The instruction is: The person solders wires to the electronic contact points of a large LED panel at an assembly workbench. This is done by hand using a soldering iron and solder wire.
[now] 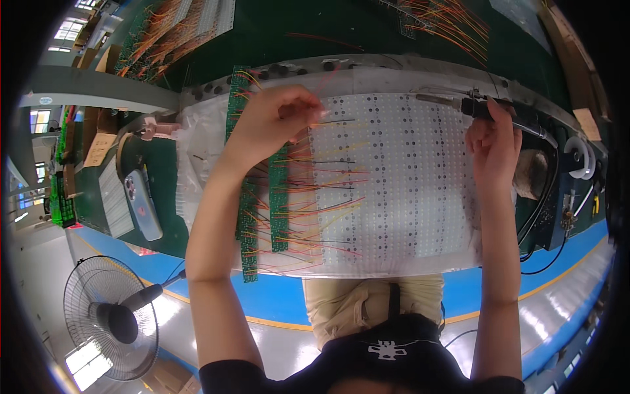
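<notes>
We see the white panel [426, 197] in the middle of the frame, with thin red, yellow and black wires [341, 205] reaching across its left part from the green circuit strips [279, 203]. The left hand [282, 115] has its fingers drawn narrow at the panel's upper left corner; we cannot tell whether they pinch a wire. The right hand [492, 141], upper right of the frame, has its fingers closed on the handle of a soldering iron [482, 109], whose tip points left. We judge the wires light, springy and easily bent, their joints fragile, so we would pinch near the free ends and not tug. The panel looks fairly stiff, best held by its edges. The left hand hides some strands, the overlapping ones blur together, and a far wire bundle [453, 29] is cut off at the top of the frame
</notes>
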`<action>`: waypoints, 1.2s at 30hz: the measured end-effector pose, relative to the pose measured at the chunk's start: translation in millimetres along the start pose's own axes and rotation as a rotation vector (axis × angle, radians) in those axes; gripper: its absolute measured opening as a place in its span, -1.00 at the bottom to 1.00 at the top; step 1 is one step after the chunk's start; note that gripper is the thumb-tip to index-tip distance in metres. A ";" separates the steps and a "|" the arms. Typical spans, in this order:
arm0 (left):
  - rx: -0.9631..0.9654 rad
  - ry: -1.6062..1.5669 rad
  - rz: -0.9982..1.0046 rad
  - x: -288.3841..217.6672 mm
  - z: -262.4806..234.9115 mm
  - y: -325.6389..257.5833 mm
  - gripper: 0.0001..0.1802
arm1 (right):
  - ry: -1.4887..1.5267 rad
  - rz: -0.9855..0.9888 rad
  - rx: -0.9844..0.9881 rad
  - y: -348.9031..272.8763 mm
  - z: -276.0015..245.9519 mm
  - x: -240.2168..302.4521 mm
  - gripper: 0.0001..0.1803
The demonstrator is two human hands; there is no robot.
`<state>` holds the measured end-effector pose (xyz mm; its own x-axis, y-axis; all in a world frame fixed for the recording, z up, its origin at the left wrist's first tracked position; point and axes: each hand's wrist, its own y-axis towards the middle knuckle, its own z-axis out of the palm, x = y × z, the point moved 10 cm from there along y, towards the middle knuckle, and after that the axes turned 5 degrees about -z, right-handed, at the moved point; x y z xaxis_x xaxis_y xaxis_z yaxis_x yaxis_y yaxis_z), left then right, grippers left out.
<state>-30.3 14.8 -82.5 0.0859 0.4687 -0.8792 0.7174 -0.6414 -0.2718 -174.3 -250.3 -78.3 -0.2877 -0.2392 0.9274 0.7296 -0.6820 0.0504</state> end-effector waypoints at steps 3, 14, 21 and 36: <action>0.032 -0.038 0.006 4.3 -2.6 -5.1 -0.87 | 0.000 0.105 0.040 -4.8 25.7 0.6 -0.81; -0.248 0.455 0.386 -20.0 -2.4 -19.3 -0.82 | 0.114 0.000 0.077 1.8 55.5 -41.1 -0.75; -0.265 0.578 0.493 -24.7 5.4 -26.8 -0.79 | 0.037 -0.060 0.195 -3.2 64.0 -43.2 -0.85; -0.376 0.546 0.540 -37.1 -3.6 -33.4 -0.93 | 0.004 -0.224 0.259 -6.3 71.8 -26.3 -0.85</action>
<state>-54.9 21.0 -39.4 0.7336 0.4459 -0.5128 0.6559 -0.6620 0.3627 -126.8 -190.2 -76.4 -0.4603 -0.1062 0.8814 0.7815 -0.5196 0.3455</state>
